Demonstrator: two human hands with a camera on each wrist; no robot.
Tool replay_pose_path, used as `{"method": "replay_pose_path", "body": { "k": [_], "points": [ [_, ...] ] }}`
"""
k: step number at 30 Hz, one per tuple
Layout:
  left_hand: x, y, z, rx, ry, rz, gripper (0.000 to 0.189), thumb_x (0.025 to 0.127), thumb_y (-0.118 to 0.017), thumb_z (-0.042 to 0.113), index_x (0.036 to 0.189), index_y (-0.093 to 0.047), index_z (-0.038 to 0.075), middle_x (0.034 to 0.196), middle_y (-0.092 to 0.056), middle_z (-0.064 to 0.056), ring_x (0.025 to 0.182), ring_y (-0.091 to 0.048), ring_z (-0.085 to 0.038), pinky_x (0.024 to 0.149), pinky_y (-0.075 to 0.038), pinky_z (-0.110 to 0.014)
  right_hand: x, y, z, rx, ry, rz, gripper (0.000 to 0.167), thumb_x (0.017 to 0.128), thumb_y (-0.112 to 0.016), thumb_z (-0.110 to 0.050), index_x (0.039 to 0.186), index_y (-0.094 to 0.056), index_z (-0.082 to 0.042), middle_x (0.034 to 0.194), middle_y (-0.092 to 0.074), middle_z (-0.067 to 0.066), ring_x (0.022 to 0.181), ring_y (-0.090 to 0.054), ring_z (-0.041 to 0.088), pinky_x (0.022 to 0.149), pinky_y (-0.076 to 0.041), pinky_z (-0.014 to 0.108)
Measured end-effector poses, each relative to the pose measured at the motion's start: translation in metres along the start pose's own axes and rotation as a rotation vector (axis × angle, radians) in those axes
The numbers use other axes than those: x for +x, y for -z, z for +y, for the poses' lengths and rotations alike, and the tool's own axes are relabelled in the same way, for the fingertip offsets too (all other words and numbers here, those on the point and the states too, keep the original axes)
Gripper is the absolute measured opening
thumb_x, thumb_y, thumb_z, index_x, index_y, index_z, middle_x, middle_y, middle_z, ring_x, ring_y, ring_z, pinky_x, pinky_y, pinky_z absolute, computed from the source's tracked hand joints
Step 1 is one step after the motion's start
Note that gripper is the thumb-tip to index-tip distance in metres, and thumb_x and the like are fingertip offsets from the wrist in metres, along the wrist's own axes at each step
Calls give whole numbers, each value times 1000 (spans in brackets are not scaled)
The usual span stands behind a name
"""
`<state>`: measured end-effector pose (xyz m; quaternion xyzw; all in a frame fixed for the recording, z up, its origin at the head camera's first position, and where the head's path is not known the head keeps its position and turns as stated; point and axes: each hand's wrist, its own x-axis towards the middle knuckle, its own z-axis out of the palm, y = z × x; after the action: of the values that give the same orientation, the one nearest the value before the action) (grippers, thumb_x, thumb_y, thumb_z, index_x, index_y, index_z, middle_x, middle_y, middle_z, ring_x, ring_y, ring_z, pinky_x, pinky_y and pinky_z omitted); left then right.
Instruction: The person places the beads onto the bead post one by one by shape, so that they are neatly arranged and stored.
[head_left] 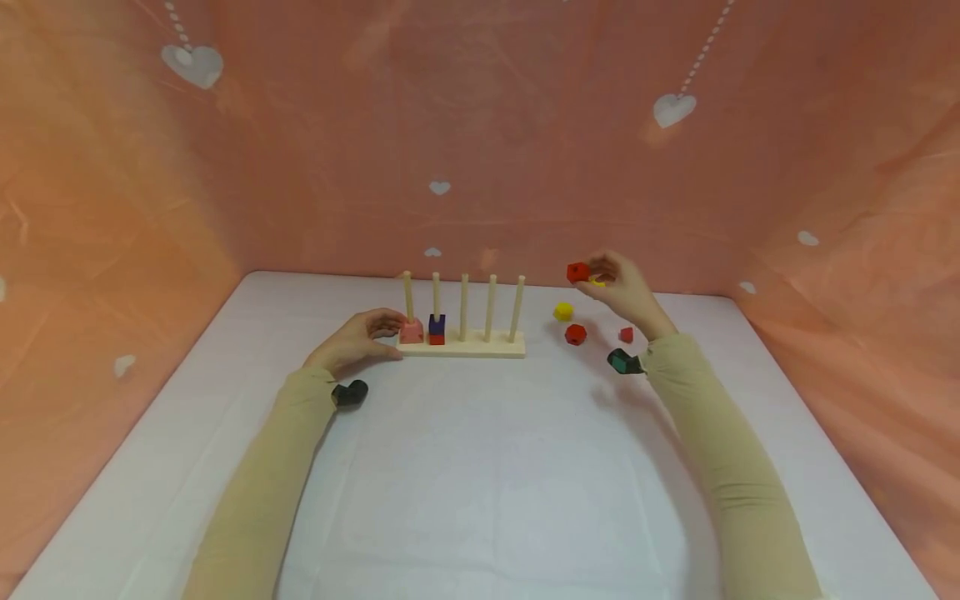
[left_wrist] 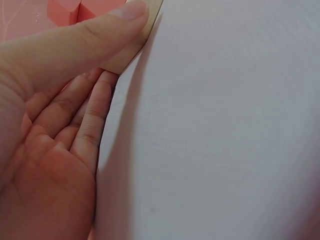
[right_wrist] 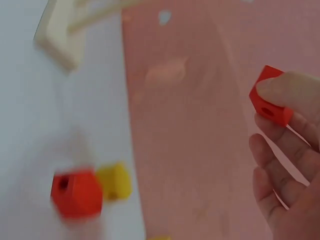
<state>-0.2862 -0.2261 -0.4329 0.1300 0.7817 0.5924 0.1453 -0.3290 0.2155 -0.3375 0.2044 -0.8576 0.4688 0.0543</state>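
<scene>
A wooden peg board (head_left: 495, 352) with several upright pegs stands toward the back of the table. My left hand (head_left: 358, 340) grips its left end, the thumb along the front edge and the fingers behind; the left wrist view shows the thumb (left_wrist: 100, 42) on the wood. A pink block (head_left: 411, 332) sits on the leftmost peg. On the second peg, a dark blue block (head_left: 437, 322) rests over a red block (head_left: 437, 339). My right hand (head_left: 621, 290), raised to the board's right, pinches a red faceted bead (right_wrist: 272, 97) with a hole between thumb and fingers.
Right of the board lie a yellow bead (head_left: 563, 312), another red bead (head_left: 575, 334) and a small pink block (head_left: 626, 334). Another yellow piece (head_left: 597, 282) shows partly behind my right hand. An orange-pink curtain (head_left: 487, 150) hangs behind the white-covered table (head_left: 480, 483).
</scene>
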Motion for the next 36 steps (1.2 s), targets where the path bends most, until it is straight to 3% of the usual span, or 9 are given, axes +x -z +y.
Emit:
{"method": "replay_pose_path", "body": {
  "k": [4,7,14,21,29,36],
  "points": [
    [1,1,-1,1,5,0,65,74,-81,3,130,-49,3,132,-50,-15,124,-45,-29,105,-35,-43,2,-12,-22,65,61,41,37,84,-73,-6,115,-55,2,111,-62,15,97,-56,25,88,-47,27],
    [1,1,-2,1,8,-3,65,74,-81,2,130,-49,2,132,-49,-15,124,-45,-30,105,-35,-43,4,-23,-37,151,103,54,37,85,-72,-3,119,-57,2,111,-63,15,94,-57,21,84,-47,24],
    [-2,0,2,-4,0,2,64,75,-80,0,131,-48,1,132,-50,-16,124,-45,-30,105,-35,-44,-1,-48,-91,277,167,51,35,85,-68,4,119,-57,7,108,-64,15,93,-58,23,83,-49,26],
    [-2,0,2,-13,4,1,65,75,-80,-1,131,-48,1,133,-49,-16,124,-44,-30,105,-35,-43,13,-81,-98,352,193,-18,36,85,-68,4,119,-57,3,111,-62,15,98,-60,23,88,-49,32],
    [0,1,-2,2,2,9,63,74,-81,1,129,-50,5,130,-51,-13,122,-46,-28,103,-38,-41,4,-112,-136,351,262,-92,36,87,-64,7,121,-53,10,110,-61,24,99,-59,34,89,-49,41],
    [2,2,-3,7,-1,13,64,73,-82,2,129,-51,5,130,-51,-12,122,-46,-27,103,-37,-42,4,-132,-145,315,259,-76,35,87,-66,4,120,-55,7,110,-62,21,101,-59,32,91,-48,42]
  ]
}}
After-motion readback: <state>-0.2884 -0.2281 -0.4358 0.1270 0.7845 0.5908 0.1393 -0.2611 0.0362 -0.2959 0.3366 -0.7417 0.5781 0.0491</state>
